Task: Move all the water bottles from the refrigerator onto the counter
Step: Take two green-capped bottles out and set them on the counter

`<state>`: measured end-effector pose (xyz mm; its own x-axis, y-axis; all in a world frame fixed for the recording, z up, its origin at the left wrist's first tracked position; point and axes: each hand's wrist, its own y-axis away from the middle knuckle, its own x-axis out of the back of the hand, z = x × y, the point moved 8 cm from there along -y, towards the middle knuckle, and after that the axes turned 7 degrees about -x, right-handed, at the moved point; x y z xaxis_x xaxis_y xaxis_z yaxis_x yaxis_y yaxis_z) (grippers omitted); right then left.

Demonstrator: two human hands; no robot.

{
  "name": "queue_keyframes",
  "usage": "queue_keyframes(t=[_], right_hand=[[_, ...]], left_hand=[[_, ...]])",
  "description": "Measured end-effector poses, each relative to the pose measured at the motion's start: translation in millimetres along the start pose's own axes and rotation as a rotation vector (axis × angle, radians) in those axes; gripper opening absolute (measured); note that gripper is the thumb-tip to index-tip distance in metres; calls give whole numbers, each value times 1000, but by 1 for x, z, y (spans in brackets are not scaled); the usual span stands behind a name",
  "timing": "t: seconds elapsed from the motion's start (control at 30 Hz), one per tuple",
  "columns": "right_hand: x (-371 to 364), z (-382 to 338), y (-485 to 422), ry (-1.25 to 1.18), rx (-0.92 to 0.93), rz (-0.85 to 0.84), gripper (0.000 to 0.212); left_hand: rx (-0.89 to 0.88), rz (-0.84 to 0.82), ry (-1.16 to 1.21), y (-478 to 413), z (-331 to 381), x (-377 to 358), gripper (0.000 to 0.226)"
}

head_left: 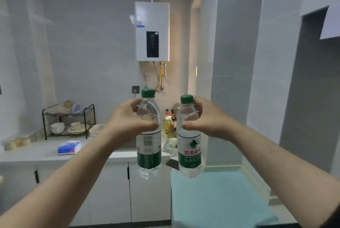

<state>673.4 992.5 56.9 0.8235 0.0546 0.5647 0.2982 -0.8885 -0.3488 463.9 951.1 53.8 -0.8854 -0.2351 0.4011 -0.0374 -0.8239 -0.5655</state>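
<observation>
Each hand's fingers point(197, 110) wrap one upright bottle's point(189, 139) shoulder.

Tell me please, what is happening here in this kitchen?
A person is carrying two water bottles, one in each hand. The left hand grips the left bottle around its upper body, and the right hand grips the right bottle the same way. Both bottles are upright, capped in green and held in the air, not yet set down. Ahead is the white counter, with a dish rack and a tissue pack on it. The refrigerator is not in view.
</observation>
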Motion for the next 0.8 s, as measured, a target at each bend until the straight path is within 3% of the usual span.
queue_keyframes(t=[0.2,0.33,0.8], right_hand=[[23,97,-68,25,-165,118,60],[23,171,-103,38,-265,145,60],[-63,462,-200,30,-515,111,48]], left_hand=[[24,-139,62,-97,-83,-84,48],[56,-188,51,-137,-144,-146,70],[341,-171,-14,-168,-389,-325,53]])
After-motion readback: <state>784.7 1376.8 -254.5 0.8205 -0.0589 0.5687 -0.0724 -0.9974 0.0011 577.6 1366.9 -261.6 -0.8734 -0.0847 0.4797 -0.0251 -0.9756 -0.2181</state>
